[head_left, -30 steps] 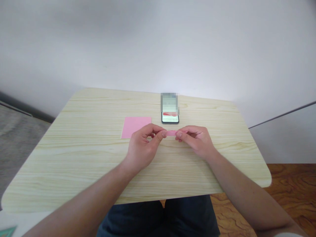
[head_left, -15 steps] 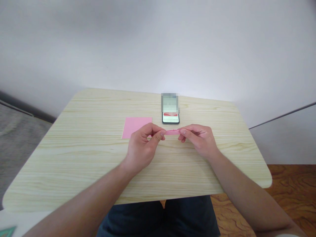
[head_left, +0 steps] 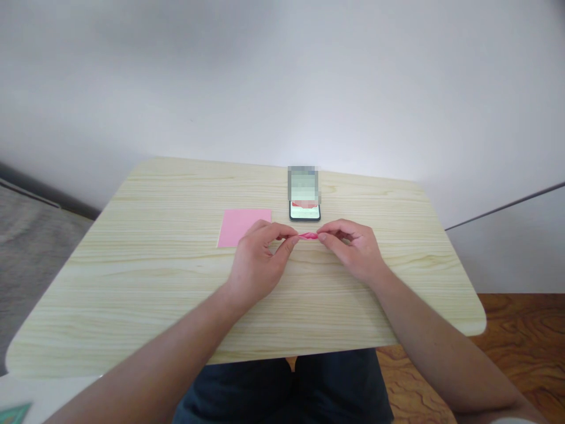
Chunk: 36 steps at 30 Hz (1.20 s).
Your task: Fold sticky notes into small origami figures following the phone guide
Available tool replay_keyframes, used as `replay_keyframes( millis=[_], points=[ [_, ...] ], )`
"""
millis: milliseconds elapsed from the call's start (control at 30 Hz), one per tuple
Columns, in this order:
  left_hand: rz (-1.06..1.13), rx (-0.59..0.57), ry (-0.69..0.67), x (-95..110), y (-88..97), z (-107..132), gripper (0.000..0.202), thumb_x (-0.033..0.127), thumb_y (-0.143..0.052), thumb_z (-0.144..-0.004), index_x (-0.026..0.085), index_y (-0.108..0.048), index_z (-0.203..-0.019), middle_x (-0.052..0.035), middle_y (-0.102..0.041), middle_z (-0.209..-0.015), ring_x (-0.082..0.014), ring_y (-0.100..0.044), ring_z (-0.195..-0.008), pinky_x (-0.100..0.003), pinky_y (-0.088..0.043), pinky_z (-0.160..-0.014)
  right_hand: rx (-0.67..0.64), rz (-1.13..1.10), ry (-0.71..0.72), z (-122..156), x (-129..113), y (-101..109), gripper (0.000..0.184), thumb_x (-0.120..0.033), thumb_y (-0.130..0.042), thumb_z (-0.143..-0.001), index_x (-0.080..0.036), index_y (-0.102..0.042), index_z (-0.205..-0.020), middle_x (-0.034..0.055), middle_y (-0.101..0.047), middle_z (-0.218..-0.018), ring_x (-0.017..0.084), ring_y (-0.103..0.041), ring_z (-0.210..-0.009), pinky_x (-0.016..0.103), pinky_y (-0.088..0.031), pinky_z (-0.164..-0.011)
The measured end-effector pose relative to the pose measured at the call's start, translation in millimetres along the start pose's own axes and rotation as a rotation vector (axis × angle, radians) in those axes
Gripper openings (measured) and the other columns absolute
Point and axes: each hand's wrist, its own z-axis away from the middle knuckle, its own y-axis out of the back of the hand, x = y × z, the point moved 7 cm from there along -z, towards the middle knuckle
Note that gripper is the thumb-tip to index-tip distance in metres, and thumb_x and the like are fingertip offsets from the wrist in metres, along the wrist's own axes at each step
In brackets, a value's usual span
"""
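A narrow piece of folded pink paper (head_left: 308,236) is stretched between my two hands, just in front of the phone. My left hand (head_left: 263,253) pinches its left end between thumb and fingers. At the other end, my right hand (head_left: 353,247) has the paper pinched the same way. Only the short middle stretch shows; the fingertips cover both ends. Under and behind my left hand lies a flat stack of pink paper sheets (head_left: 238,225), its right front corner hidden by that hand.
A phone (head_left: 304,211) lies lit on the table near its back edge, part of its screen blurred out. The pale wood-grain table (head_left: 145,247) has rounded corners and meets a white wall (head_left: 282,82). A green item (head_left: 14,414) shows at the lower left.
The paper between my fingers has turned, showing a thinner, deeper pink edge instead of its flat pale face. My hands have shifted only slightly, with the right fingers now drawn closer together.
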Motion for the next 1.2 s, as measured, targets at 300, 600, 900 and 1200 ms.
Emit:
replay_keyframes(
  millis=[300,600,900,1200],
  points=[
    [-0.116,-0.045,-0.046,4,-3.2,0,0.012,0.033,-0.066,-0.093,0.026,-0.075,-0.093,-0.0041,-0.074,-0.090,-0.0234,-0.064,-0.092,-0.040,-0.050,-0.085,0.022,0.217,0.238,1,-20,-2,0.013,-0.023,-0.073,-0.087,-0.027,-0.078,-0.098,0.0058,-0.071,-0.101,0.022,-0.066,-0.095,0.036,-0.054,-0.079],
    [-0.207,-0.118,-0.124,7,-12.9,2,0.008,0.029,-0.069,-0.091,0.027,-0.077,-0.091,-0.0028,-0.075,-0.087,-0.0246,-0.063,-0.092,-0.044,-0.040,-0.092,-0.067,0.235,0.261,2,-20,-10,0.013,-0.014,-0.074,-0.081,-0.025,-0.075,-0.087,0.0047,-0.069,-0.096,0.022,-0.066,-0.095,0.039,-0.054,-0.088],
    [-0.213,-0.149,-0.131,6,-15.3,3,0.009,0.029,-0.068,-0.091,0.027,-0.076,-0.090,-0.0026,-0.077,-0.087,-0.0254,-0.061,-0.094,-0.045,-0.037,-0.093,-0.069,0.264,0.270,2,-19,-10,0.015,-0.010,-0.070,-0.082,-0.024,-0.073,-0.087,0.0042,-0.069,-0.093,0.022,-0.064,-0.095,0.039,-0.052,-0.089],
    [-0.285,-0.202,-0.149,9,-18.8,5,0.010,0.026,-0.066,-0.093,0.026,-0.076,-0.092,-0.0010,-0.075,-0.088,-0.0224,-0.063,-0.095,-0.044,-0.039,-0.093,-0.118,0.297,0.294,4,-20,-14,0.018,-0.008,-0.074,-0.078,-0.024,-0.070,-0.085,0.0020,-0.069,-0.091,0.022,-0.061,-0.094,0.039,-0.050,-0.087]
  ],
)
